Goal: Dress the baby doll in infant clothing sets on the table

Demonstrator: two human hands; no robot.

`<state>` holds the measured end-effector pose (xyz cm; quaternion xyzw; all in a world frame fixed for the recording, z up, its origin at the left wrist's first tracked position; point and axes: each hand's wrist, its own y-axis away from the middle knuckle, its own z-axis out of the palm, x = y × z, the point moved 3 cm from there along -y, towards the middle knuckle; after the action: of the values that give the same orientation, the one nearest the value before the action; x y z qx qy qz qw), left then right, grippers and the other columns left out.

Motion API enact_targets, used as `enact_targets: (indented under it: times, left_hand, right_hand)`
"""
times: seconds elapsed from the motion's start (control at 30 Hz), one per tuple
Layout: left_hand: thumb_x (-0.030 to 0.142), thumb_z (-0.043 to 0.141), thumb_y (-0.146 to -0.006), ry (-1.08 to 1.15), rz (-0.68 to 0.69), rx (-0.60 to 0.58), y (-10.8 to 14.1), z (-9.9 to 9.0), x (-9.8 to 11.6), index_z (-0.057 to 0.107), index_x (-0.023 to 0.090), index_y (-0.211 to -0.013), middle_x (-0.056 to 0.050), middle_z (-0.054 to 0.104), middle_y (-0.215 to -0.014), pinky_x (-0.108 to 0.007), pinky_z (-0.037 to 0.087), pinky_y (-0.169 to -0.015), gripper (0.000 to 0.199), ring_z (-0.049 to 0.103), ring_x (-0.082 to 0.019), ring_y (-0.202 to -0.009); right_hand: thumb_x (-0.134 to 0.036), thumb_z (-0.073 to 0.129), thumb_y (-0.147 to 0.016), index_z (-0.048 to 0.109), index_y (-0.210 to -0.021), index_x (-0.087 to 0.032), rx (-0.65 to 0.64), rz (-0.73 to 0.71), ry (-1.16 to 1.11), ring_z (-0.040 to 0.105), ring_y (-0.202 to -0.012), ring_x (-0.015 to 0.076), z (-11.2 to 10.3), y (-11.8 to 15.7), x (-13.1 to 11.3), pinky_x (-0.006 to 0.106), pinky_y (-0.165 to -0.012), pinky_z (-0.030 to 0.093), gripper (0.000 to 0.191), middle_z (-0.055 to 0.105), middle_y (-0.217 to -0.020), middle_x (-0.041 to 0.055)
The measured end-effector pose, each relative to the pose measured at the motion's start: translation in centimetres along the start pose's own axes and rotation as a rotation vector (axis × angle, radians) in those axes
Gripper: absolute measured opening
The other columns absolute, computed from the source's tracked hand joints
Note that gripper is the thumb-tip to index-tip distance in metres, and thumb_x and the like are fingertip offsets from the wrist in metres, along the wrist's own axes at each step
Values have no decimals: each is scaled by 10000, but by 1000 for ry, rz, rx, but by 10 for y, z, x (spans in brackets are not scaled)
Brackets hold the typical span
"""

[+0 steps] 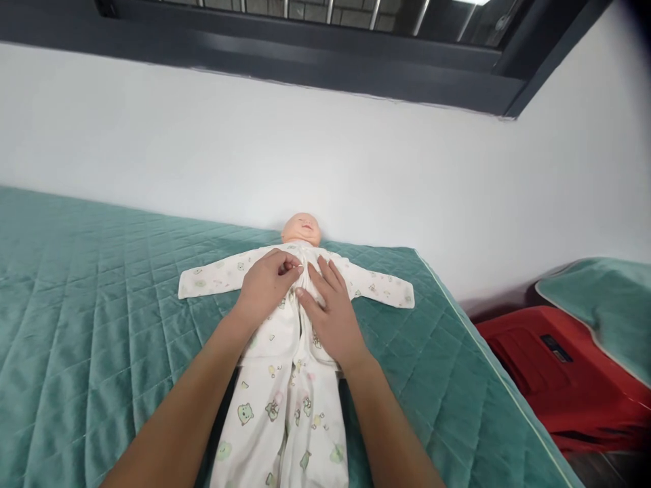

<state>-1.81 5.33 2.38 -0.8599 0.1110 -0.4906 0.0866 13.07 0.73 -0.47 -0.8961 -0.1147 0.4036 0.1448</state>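
Note:
A baby doll (301, 229) lies on its back, its head close to the wall. White printed baby pajamas (285, 400) cover its body, with both sleeves spread out to the sides. At the chest, my left hand (269, 281) pinches the front of the pajama top between thumb and fingers, near the middle opening. What exactly lies in the pinch is mostly hidden. My right hand (330, 308) rests with spread fingers on the other side of the chest, pressing on the fabric. Below the hands, the pajama legs reach toward me.
A green quilted cover (127, 325) spreads under the doll, its edge running down on the right. Behind is a white wall (254, 149) under a dark window frame (305, 51). A red plastic chair (549, 366) with a green cloth (610, 298) stands at right.

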Motion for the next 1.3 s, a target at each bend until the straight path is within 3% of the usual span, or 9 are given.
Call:
enact_targets:
  times: [0.1, 0.2, 0.3, 0.4, 0.6, 0.83, 1.0, 1.13, 1.3]
  left_hand:
    - [266, 570, -848, -26, 16, 7, 1, 1, 2, 659, 219, -834, 19, 656, -823, -301, 413, -720, 102, 574, -155, -759]
    - [253, 542, -861, -7, 15, -22, 2, 0, 4, 672, 218, -821, 23, 678, -796, -293, 410, -699, 141, 592, -158, -752]
    - [254, 548, -859, 32, 7, -25, 3, -2, 5, 691, 220, -819, 24, 697, -806, -283, 417, -689, 153, 604, -160, -764]
    - [274, 565, -854, 62, 0, -18, 3, -2, 4, 703, 225, -825, 27, 696, -789, -277, 427, -676, 149, 598, -155, -728]
    - [304, 608, -835, 112, -35, 21, 3, 0, 0, 729, 227, -837, 21, 700, -776, -275, 447, -678, 143, 594, -152, -701]
    - [328, 619, -837, 164, -45, 13, 4, -1, -1, 760, 231, -880, 9, 724, -812, -274, 472, -699, 177, 606, -163, -735]
    - [342, 609, -842, 149, -59, 8, 4, 0, -3, 743, 224, -877, 10, 692, -782, -263, 452, -646, 181, 571, -149, -688]
    - [349, 572, -865, 132, -35, -28, 3, -1, -2, 727, 220, -858, 18, 653, -734, -253, 422, -591, 202, 525, -133, -626]
    - [358, 563, -869, 149, -25, -61, 2, -1, -2, 724, 222, -874, 24, 631, -723, -246, 413, -569, 210, 500, -126, -608]
  right_hand:
    - [-457, 581, -916, 695, -1186, -265, 200, 59, -112, 423, -1382, 263, 0, -4, -1, 472, -1161, 330, 350, 545, -1448, 59]
    - [-397, 661, -839, 704, -903, -241, 352, 104, -79, 554, -1148, 264, -3, -11, -7, 446, -1016, 428, 173, 663, -1149, 76]
    - [-386, 648, -815, 644, -839, -235, 288, 180, -78, 597, -896, 228, -3, -21, -9, 387, -821, 465, 153, 656, -933, 46]
    - [-356, 597, -816, 620, -795, -234, 223, 242, -115, 588, -775, 203, -3, -26, -8, 351, -733, 443, 126, 663, -829, 23]
    - [-291, 590, -778, 645, -722, -232, 166, 271, -163, 596, -696, 188, -12, -33, -8, 327, -675, 431, 98, 687, -729, -2]
    - [-344, 656, -768, 699, -772, -210, 143, 309, -521, 632, -749, 183, -11, -35, -2, 302, -703, 481, 141, 720, -786, 3]
    - [-354, 659, -799, 697, -809, -210, 164, 251, -484, 647, -785, 189, -5, -32, -4, 314, -747, 493, 149, 724, -811, 14]
    - [-362, 647, -816, 709, -849, -221, 110, 233, -468, 652, -827, 196, -8, -34, 1, 327, -782, 490, 158, 735, -872, 18]
    - [-345, 630, -822, 698, -939, -243, 21, 224, -457, 595, -711, 156, -10, -36, 6, 282, -653, 456, 169, 695, -867, 0]
